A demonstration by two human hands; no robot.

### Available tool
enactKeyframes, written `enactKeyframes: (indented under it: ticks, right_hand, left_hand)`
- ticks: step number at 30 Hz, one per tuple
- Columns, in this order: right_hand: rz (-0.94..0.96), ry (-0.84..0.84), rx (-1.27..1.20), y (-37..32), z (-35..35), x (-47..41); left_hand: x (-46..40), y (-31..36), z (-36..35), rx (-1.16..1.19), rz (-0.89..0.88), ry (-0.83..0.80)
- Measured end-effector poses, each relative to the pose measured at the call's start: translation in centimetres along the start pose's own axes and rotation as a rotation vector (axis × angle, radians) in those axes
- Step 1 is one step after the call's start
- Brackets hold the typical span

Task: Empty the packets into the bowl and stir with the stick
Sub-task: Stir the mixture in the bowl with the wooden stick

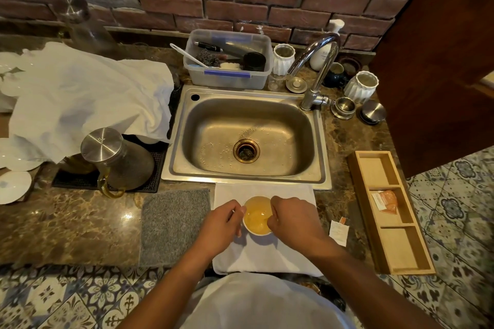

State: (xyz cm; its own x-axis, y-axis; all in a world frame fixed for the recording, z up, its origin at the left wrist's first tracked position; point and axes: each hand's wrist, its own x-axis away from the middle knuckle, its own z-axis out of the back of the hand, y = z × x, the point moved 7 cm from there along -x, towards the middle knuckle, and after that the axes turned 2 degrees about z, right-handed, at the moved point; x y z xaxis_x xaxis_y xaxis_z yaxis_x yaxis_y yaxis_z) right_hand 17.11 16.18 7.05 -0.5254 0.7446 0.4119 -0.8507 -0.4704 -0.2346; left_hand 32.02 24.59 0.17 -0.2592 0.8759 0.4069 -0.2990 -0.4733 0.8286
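A small white bowl (257,215) with yellowish liquid stands on a white cloth (264,254) in front of the sink. My left hand (222,224) rests against the bowl's left side, fingers curled on its rim. My right hand (292,219) is over the bowl's right edge, fingers pinched; a thin pale stick seems to reach from them into the liquid, mostly hidden. A torn white packet (339,232) lies on the counter to the right. An orange packet (386,200) lies in the middle compartment of a wooden tray (374,248).
The steel sink (246,139) and tap (318,72) sit just behind the bowl. A grey mat (173,224) lies to the left, a metal-lidded jug (117,160) beyond it. A plastic tub, jars and cups line the back. The counter edge is near my body.
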Motion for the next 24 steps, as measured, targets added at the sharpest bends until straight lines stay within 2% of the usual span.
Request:
enactKeyframes:
  ticks: [7,14,17,24]
  right_hand:
    - [0.036,0.073,0.023,-1.6,0.2,-0.5]
    - [0.053,-0.012,-0.03,-2.0,-1.3,0.8]
    - [-0.004,-0.038,0.0,-0.9,-1.0,0.8]
    - [0.003,0.079,0.053,-1.0,0.1,0.2]
  left_hand:
    - [0.0,-0.1,0.0,0.011,0.005,-0.002]
    - [0.1,-0.1,0.1,0.001,-0.012,0.01]
    - [0.1,0.0,0.1,0.01,-0.014,0.011]
    - [0.0,-0.2,-0.1,0.022,-0.012,0.009]
